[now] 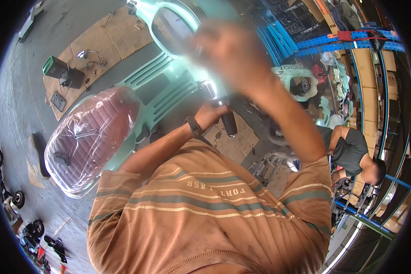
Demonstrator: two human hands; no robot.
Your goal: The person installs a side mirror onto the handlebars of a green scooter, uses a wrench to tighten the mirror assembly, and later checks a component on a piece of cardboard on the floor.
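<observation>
A mint-green scooter [164,105] fills the upper middle, with slotted floorboard panels and a padded seat [93,132] wrapped in clear plastic at the left. My left hand [210,114] is closed round the black handlebar grip [228,123], beside a chrome control housing. My right hand [221,50] is raised over the mint front part, near an oval dark-centred piece [169,23]; it is smeared by motion, so its fingers and anything in them are unclear.
Cardboard [91,41] bears a box and small parts. Right, a person [356,150] in dark clothing bends near blue racking [329,41] with cartons, beside another mint scooter body [297,82]. Parked two-wheelers [36,230] stand lower left; cardboard [228,141] lies below the handlebar.
</observation>
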